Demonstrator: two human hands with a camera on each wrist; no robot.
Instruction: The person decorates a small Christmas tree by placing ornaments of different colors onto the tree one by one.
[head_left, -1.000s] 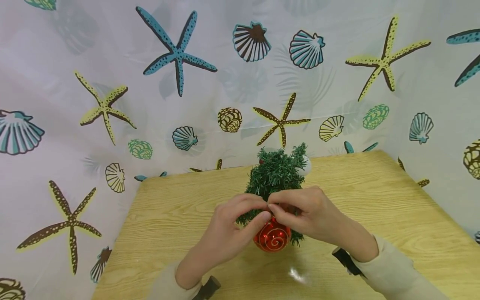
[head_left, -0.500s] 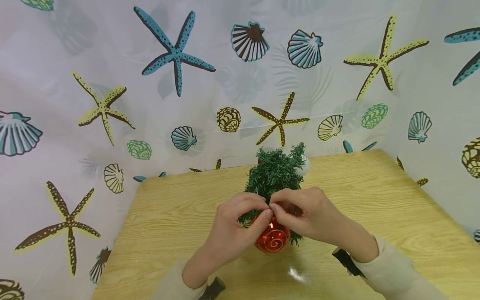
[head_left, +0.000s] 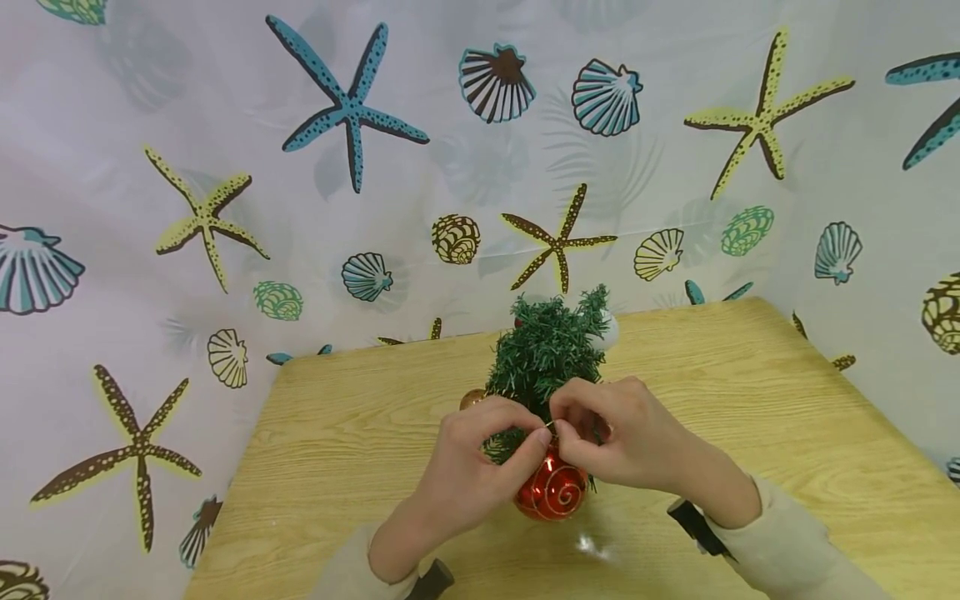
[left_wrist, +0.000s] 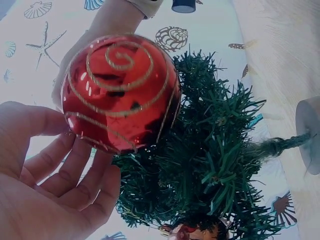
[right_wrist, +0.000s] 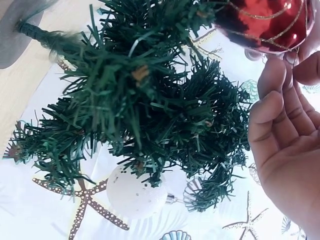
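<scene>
A shiny red Christmas ball (head_left: 551,492) with gold glitter spirals hangs in front of a small green artificial Christmas tree (head_left: 543,350). A short gold string (head_left: 552,426) shows above the ball, between the fingertips of both hands. My left hand (head_left: 480,458) pinches this string from the left, thumb against index finger. From the right, my right hand (head_left: 626,433) pinches it too, close to the left fingertips. In the left wrist view the ball (left_wrist: 122,95) covers part of the other hand. In the right wrist view the ball is cut off by the frame's edge.
A white ball (right_wrist: 136,192) hangs on the tree's far right side. A gold ball (head_left: 472,398) shows at its left, and a dark red ornament (head_left: 518,322) peeks out behind. The tree's grey base (left_wrist: 309,135) stands on the wooden table (head_left: 345,433). A shell-patterned curtain (head_left: 480,167) surrounds the table.
Both hands and the red ball have shifted slightly right and toward me. The fingertips are a little further apart, so the gold string shows. The gold ball has come into sight at left.
</scene>
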